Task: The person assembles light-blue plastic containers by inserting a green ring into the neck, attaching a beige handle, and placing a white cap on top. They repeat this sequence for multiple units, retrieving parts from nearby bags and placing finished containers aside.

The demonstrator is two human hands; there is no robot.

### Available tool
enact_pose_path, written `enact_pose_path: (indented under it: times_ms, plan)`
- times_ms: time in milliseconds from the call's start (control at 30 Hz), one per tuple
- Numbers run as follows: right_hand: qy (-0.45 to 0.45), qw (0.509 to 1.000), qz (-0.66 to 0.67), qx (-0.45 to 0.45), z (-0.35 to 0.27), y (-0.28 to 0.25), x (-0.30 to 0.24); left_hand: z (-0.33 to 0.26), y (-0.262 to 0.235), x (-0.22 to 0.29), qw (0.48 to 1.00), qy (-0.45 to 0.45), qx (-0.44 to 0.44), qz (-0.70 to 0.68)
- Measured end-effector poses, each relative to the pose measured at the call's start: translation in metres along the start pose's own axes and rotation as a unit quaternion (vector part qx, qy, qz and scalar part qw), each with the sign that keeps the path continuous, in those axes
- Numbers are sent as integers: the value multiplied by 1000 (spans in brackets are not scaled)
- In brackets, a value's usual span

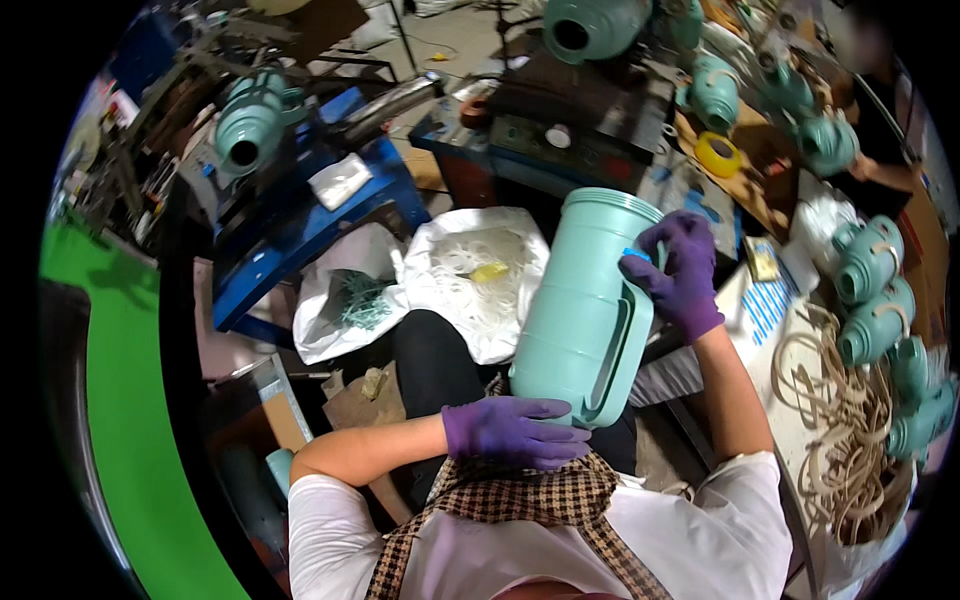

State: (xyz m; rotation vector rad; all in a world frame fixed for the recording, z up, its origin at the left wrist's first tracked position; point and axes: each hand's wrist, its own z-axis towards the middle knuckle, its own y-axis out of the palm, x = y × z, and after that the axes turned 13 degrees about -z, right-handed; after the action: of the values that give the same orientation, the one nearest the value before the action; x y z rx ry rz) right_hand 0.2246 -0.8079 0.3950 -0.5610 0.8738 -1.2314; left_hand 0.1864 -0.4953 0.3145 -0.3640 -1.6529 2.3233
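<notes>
- teal jug (577,300): at the person's twelve o'clock, mouth toward one
- left hand (515,433): jug's six o'clock, fingers extended along its base
- right hand (684,278): jug's two o'clock, fingers bent; cannot tell if gripping

At right, a pale table (765,373) carries a tangled heap of beige bands (843,428).

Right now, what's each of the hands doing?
Left hand: open, against the turquoise handled jug.
Right hand: curled near the jug's rim; grip can't be told.
</notes>
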Motion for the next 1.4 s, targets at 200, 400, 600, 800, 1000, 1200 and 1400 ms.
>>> enact_pose_path:
  times_ms: [200,400,600,800,1000,1200,1400]
  plan:
    - [183,925,314,-110,-19,53,88,-32,-50,22,947,-255,119,-152]
    - [127,949,273,-96,14,62,-29,-73,-19,90,467,-515,591,-409]
    - [-293,931,184,-113,181,80,-277,-158,-64,194,510,-727,435,145]
    - [-316,947,-49,-42,266,208,-408,-171,-126,177,245,-439,862,65]
    - [-504,811,121,271,140,120,-270,-226,-176,120,332,-439,831,84]
    - [-206,922,304,125,-27,3,-60,-222,-215,-57,558,-517,627,167]
    - [-93,896,434,-24,-47,6,-54,-272,-254,-221,645,-569,320,397]
